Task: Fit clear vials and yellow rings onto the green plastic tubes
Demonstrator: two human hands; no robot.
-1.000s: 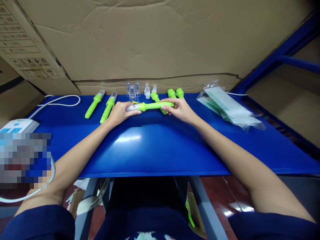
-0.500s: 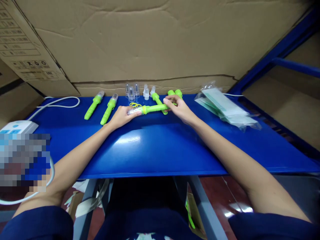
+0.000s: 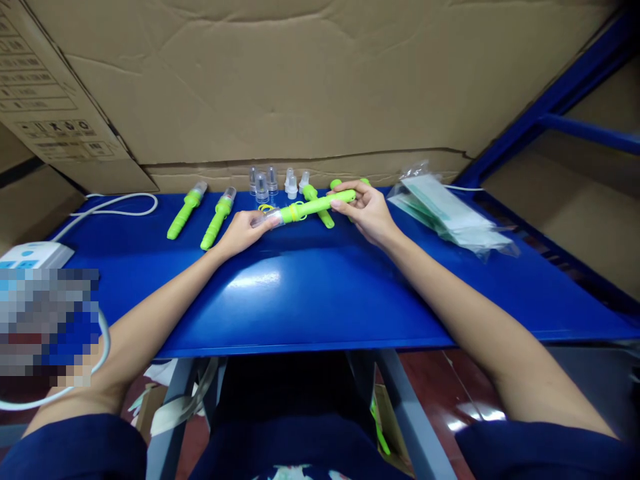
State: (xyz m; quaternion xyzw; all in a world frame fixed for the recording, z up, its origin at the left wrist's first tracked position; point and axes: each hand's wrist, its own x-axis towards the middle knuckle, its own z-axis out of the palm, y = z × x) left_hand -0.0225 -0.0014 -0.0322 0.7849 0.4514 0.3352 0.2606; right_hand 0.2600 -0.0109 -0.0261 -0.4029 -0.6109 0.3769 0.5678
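Observation:
Both my hands hold one bright green stick (image 3: 320, 204) with a clear cap, its right end tilted up. My left hand (image 3: 243, 233) is closed round the clear cap (image 3: 270, 218) at the left end. My right hand (image 3: 367, 212) pinches the green handle near its right tip. A yellow-green band (image 3: 295, 212) loops round the stick near the cap. Behind the held stick lies another green stick (image 3: 325, 217), partly covered. More green pieces (image 3: 336, 183) show behind my right hand, mostly hidden by it.
Two capped green sticks (image 3: 187, 210) (image 3: 219, 219) lie to the left. Clear caps (image 3: 261, 188) and small white pieces (image 3: 292, 187) stand at the back. A clear plastic bag (image 3: 450, 212) lies on the right of the blue table (image 3: 320, 293). A power strip (image 3: 37, 253) sits far left; cardboard (image 3: 300, 87) walls the back.
The right end of the held stick has risen and moved right with my right hand. The band now hangs as a visible loop on the stick. My left hand stays on the cap.

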